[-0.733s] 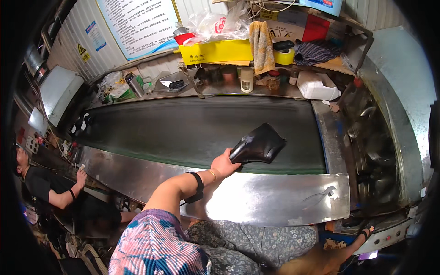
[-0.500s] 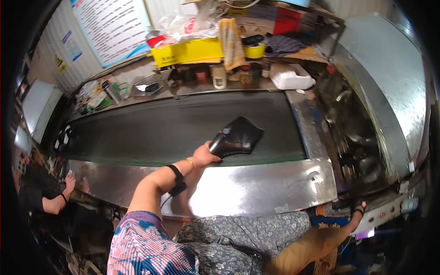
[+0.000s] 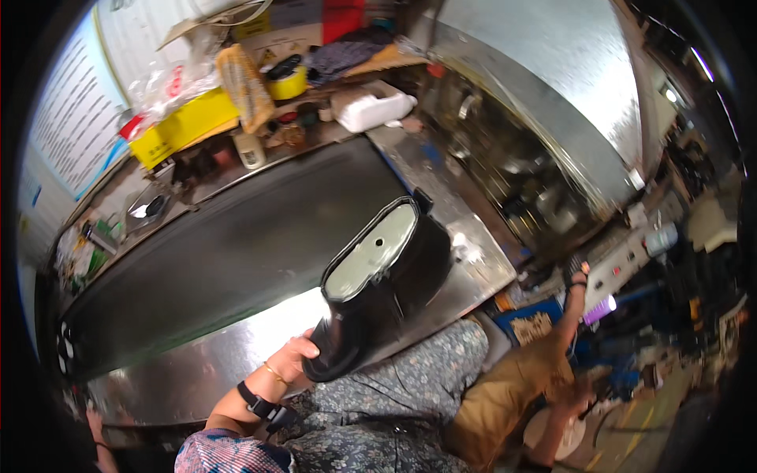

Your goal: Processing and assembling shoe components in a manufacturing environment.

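A black boot (image 3: 398,288) tilts over the metal table edge in front of my apron. Its open top faces up and shows a pale greenish-white filling piece (image 3: 371,256) with a small dark hole. A dark loop stands at the rim. My left hand (image 3: 293,356) is closed on the boot's foot end at the lower left; its fingers are partly hidden behind the boot. A black strap with a small box is on my left forearm. My right hand does not show.
A dark conveyor belt (image 3: 229,236) runs behind the shiny metal table (image 3: 158,386). White jug (image 3: 371,106) and yellow box (image 3: 185,126) stand at the back. At right, a co-worker in brown (image 3: 505,394) reaches to a control panel (image 3: 623,272). Another person's hand (image 3: 95,426) is at far left.
The boot has come off the belt toward me and turned, its opening now facing up. My left hand moved nearer with it. The view has swung to the right.
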`<state>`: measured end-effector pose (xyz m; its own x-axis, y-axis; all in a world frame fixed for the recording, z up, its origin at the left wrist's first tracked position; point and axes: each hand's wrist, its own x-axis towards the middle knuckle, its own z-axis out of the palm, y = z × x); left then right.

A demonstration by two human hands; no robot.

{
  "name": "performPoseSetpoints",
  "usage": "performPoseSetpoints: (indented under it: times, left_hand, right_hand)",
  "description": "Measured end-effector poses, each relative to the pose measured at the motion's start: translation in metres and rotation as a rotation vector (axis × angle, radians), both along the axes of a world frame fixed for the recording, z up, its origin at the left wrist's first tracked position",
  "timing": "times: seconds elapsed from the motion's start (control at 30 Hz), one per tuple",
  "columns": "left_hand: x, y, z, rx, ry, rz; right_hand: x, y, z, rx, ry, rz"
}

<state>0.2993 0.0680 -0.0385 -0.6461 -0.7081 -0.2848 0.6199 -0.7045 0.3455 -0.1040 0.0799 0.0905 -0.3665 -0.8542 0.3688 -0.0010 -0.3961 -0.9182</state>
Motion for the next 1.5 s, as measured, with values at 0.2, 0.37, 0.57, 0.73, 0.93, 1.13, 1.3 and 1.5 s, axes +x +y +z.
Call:
performPoseSetpoints:
  times: [0.2,0.37,0.57,0.73,0.93,1.13,1.3,1.5]
  left_hand:
    - [-0.125,0.019,0.040,0.136,-0.172,-0.483]
    - [-0.191,0.016,0.053,-0.975,-0.335,0.080]
    - [-0.232,-0.021,0.043,-1.325,-0.807,-0.222]
    - [-0.245,-0.023,0.037,-1.282,-0.823,-0.094]
    - [-0.251,-0.020,0.018,-1.287,-0.842,-0.072]
    - [-0.259,-0.049,0.019,-1.377,-0.948,-0.168]
    - [-0.271,-0.070,0.035,-1.104,-0.738,-0.275]
    - [-0.236,-0.046,0.031,-0.697,-0.654,-0.255]
  right_hand:
    - [-0.006,0.032,0.025,-0.305,-0.125,-0.066]
    - [-0.014,0.054,0.005,0.038,0.145,0.131]
    - [-0.016,0.055,-0.058,0.513,0.200,0.278]
    - [-0.025,0.045,-0.064,0.510,0.231,0.311]
    - [-0.016,0.051,-0.100,0.416,0.345,0.111]
    - [0.024,0.081,-0.124,0.455,-0.022,-0.048]
    - [0.014,0.114,-0.131,0.601,-0.338,0.002]
    - [-0.015,0.119,-0.148,0.599,-0.300,0.128]
